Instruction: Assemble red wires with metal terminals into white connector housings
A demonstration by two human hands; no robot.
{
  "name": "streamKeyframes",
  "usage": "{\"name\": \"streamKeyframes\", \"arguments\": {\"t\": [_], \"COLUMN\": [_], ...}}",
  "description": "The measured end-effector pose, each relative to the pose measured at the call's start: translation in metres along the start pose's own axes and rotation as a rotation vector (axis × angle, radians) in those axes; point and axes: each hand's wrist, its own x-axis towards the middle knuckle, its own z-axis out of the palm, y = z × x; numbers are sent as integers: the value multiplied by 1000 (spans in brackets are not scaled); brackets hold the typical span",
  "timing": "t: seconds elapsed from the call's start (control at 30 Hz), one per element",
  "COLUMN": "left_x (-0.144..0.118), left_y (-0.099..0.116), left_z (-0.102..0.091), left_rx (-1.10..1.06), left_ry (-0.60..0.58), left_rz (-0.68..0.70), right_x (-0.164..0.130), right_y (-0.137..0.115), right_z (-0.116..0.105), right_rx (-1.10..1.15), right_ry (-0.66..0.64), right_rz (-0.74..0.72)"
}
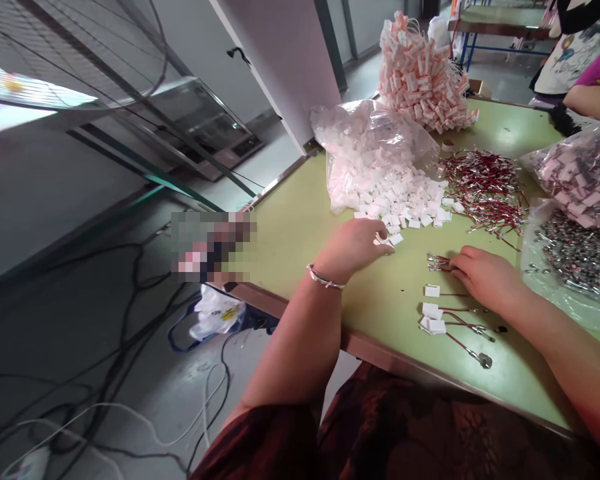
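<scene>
Nearest you, your dark red patterned clothing (380, 433) filled the bottom of the view, and both your bare forearms reached out over the edge of a pale green table (300, 220). Just beyond that edge, near your right wrist, lay a few finished pieces (450, 323): small white tags joined to thin red wires ending in metal clips. Your right hand (485, 277) rested palm down on the table, its fingers curled and pinching a small bunch of red wires with metal ends (437, 262) at the fingertips. Your left hand (353, 247), with a silver bracelet (325, 278) on the wrist, was closed loosely, thumb and fingertips gripping a small white tag (386, 239) at the near edge of a spilled heap of white tags (405, 197). Beside that heap, further right, sat a tangled pile of red wires (485, 187). Behind the heap lay an open clear plastic bag (370, 143), and further back a tall mound of pink and white tags (423, 73). At the far right, clear bags of metal parts (575, 253) lay near another person's arm (593, 100)
</scene>
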Motion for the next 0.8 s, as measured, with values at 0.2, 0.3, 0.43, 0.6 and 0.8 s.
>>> {"name": "streamKeyframes", "arguments": {"t": [0.2, 0.3, 0.43, 0.6, 0.8], "left_x": [4, 5, 2, 0, 2], "left_y": [6, 11, 25, 44, 45], "left_z": [14, 14, 15, 23, 30], "left_rx": [19, -99, -530, -974, -1178], "left_ry": [-8, 27, 3, -151, -217], "left_rz": [137, 202, 87, -24, -2], "right_x": [7, 5, -1, -6, -6], "right_y": [10, 10, 4, -3, -2], "right_z": [5, -3, -12, -14, -14], "right_rx": [-63, 39, 171, 317, 498], "right_ry": [93, 138, 172, 304, 265], "right_rz": [83, 143, 162, 102, 71]}}
